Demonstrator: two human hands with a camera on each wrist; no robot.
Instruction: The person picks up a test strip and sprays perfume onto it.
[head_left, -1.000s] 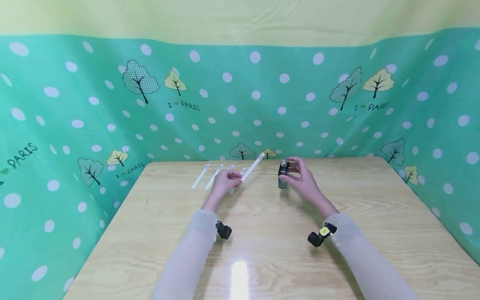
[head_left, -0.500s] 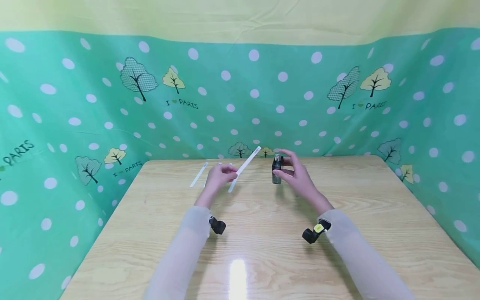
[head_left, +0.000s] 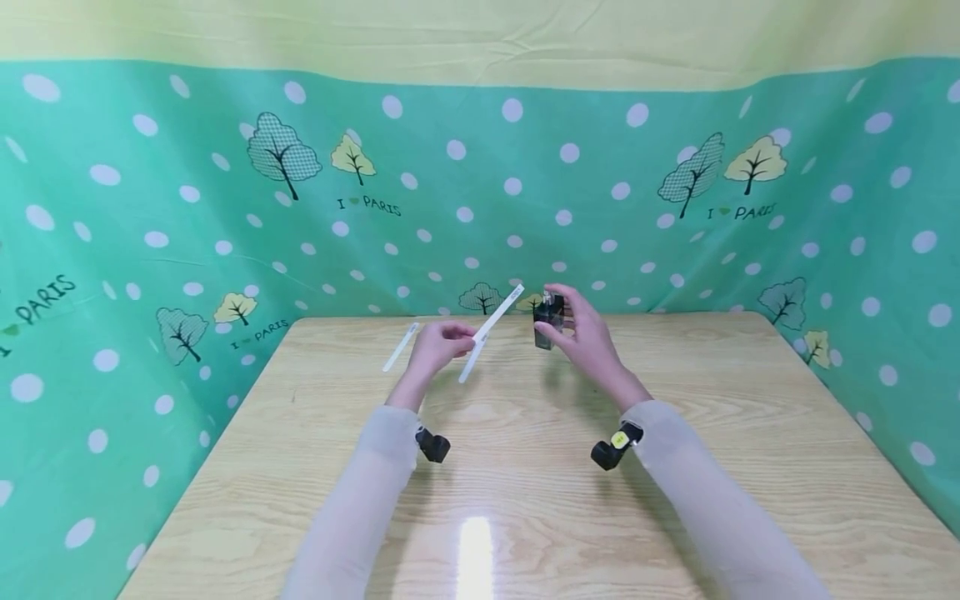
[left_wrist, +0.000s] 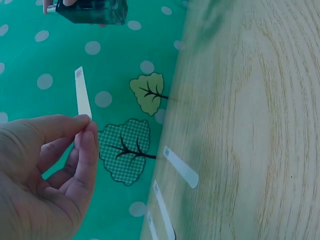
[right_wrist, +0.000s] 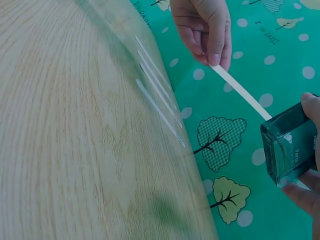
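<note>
Glass bottle (head_left: 548, 320) in right hand (head_left: 585, 337), paper strip (head_left: 491, 332) in left hand (head_left: 437, 348)

Both arms in long, sheer, pale beige sleeves (head_left: 352, 508), cuffs ending at wrists. Left hand (head_left: 433, 348) and right hand (head_left: 587, 337) bare, no rings or gloves visible. Small black camera mount (head_left: 433, 445) strapped under left wrist. Matching black mount (head_left: 611, 451) under right wrist, carrying round yellow sticker (head_left: 619, 439) with dark mark.
</note>
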